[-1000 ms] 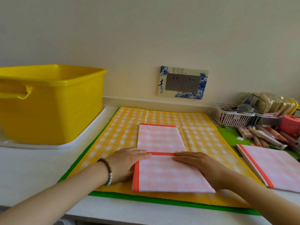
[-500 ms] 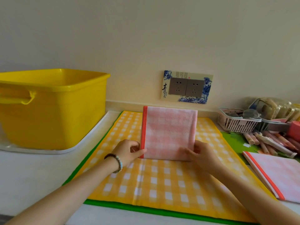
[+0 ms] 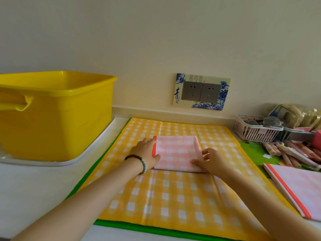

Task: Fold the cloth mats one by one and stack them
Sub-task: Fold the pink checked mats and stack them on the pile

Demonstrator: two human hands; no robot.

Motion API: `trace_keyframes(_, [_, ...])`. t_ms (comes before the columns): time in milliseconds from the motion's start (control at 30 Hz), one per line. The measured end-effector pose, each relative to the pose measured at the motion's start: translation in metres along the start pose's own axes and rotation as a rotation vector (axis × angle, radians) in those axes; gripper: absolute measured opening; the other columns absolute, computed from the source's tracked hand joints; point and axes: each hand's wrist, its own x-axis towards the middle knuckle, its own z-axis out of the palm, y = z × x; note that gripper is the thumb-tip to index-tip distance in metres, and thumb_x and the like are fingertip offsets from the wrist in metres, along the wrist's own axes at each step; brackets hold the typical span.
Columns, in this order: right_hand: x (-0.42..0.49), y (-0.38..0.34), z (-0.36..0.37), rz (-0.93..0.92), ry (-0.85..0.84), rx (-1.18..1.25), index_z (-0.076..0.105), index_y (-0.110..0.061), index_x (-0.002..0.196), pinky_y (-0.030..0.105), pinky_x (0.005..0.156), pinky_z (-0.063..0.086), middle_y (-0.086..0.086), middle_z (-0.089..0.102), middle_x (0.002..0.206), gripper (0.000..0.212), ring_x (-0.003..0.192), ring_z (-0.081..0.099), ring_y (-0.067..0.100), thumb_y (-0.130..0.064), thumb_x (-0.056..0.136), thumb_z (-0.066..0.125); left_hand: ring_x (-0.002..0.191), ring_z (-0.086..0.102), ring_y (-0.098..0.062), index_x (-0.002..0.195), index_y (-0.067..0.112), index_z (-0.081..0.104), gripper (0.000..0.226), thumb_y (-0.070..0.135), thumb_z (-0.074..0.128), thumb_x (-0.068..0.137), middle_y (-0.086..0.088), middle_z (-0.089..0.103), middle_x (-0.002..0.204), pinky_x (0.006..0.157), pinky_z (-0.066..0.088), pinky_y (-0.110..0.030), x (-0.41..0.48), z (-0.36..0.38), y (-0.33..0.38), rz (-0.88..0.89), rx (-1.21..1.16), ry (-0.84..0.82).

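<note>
pink checked mat (image 3: 177, 153) orange-edged, yellow checked mat (image 3: 173, 197), yellow tub (image 3: 57, 122)

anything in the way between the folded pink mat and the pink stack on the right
Nothing visible does. The left hand and right hand are on the folded mat; only bare yellow mat lies between it and the stack. The pens lie farther back.

The right hand (image 3: 212, 162) covers the near right corner of the folded pink mat (image 3: 177, 152) on the yellow checked mat (image 3: 173, 197), so I can't see that corner. Right of the yellow checked mat, the pink stack (image 3: 298, 186) runs off frame. At its far right corner, the basket (image 3: 255, 133) holds things too blurred to name.
</note>
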Motion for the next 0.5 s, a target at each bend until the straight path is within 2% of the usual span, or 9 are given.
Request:
trace_keyframes(67, [0.001, -0.001, 0.001, 0.007, -0.006, -0.024, 0.052, -0.014, 0.118, 0.018, 0.055, 0.041, -0.008, 0.053, 0.084, 0.056, 0.068, 0.051, 0.003, -0.043, 0.076, 0.073, 0.135, 0.029, -0.021, 0.145, 0.022, 0.027, 0.053, 0.039, 0.038, 0.096, 0.000, 0.030, 0.150, 0.108, 0.032, -0.035, 0.009, 0.009, 0.007, 0.044, -0.021, -0.027])
trace_keyframes(167, [0.001, 0.001, 0.002, 0.013, 0.006, 0.003, 0.050, -0.014, 0.122, 0.021, 0.057, 0.043, -0.006, 0.056, 0.088, 0.058, 0.072, 0.055, 0.008, -0.042, 0.076, 0.073, 0.143, 0.017, -0.018, 0.148, 0.019, 0.021, 0.051, 0.035, 0.027, 0.100, 0.000, 0.018, 0.156, 0.116, 0.018, -0.034, 0.020, 0.022, 0.010, 0.012, -0.093, -0.085])
trace_keyframes(267, [-0.002, 0.001, 0.004, 0.028, 0.003, 0.102, 0.043, -0.016, 0.133, 0.026, 0.071, 0.044, 0.001, 0.053, 0.115, 0.070, 0.095, 0.056, 0.018, -0.039, 0.075, 0.075, 0.145, 0.008, -0.017, 0.150, 0.019, 0.012, 0.053, 0.036, 0.022, 0.100, 0.002, 0.008, 0.158, 0.118, 0.010, -0.036, 0.023, 0.035, 0.008, -0.026, -0.048, -0.118])
trace_keyframes(333, [-0.004, -0.002, 0.009, -0.052, 0.048, -0.023, 0.037, -0.018, 0.139, 0.028, 0.090, 0.041, 0.005, 0.036, 0.138, 0.072, 0.119, 0.045, 0.023, -0.040, 0.079, 0.072, 0.145, 0.004, -0.017, 0.150, 0.018, 0.008, 0.055, 0.037, 0.020, 0.100, 0.002, 0.004, 0.158, 0.118, 0.008, -0.036, 0.024, 0.040, 0.007, -0.041, -0.004, -0.128])
trace_keyframes(400, [-0.004, -0.011, 0.018, -0.211, 0.119, -0.266, 0.033, -0.023, 0.143, 0.034, 0.108, 0.027, 0.004, 0.018, 0.153, 0.062, 0.138, 0.025, 0.024, -0.041, 0.089, 0.057, 0.146, 0.002, -0.017, 0.150, 0.017, 0.007, 0.056, 0.038, 0.019, 0.100, 0.002, 0.002, 0.158, 0.118, 0.006, -0.037, 0.023, 0.040, 0.008, -0.041, 0.037, -0.137])
trace_keyframes(500, [0.006, -0.031, 0.037, -0.351, 0.081, -0.396, 0.028, -0.026, 0.147, 0.037, 0.117, 0.007, -0.003, 0.010, 0.159, 0.048, 0.146, 0.006, 0.019, -0.038, 0.100, 0.033, 0.146, 0.001, -0.019, 0.150, 0.016, 0.008, 0.055, 0.036, 0.019, 0.100, 0.002, 0.002, 0.158, 0.118, 0.005, -0.038, 0.024, 0.038, 0.010, -0.033, 0.071, -0.162])
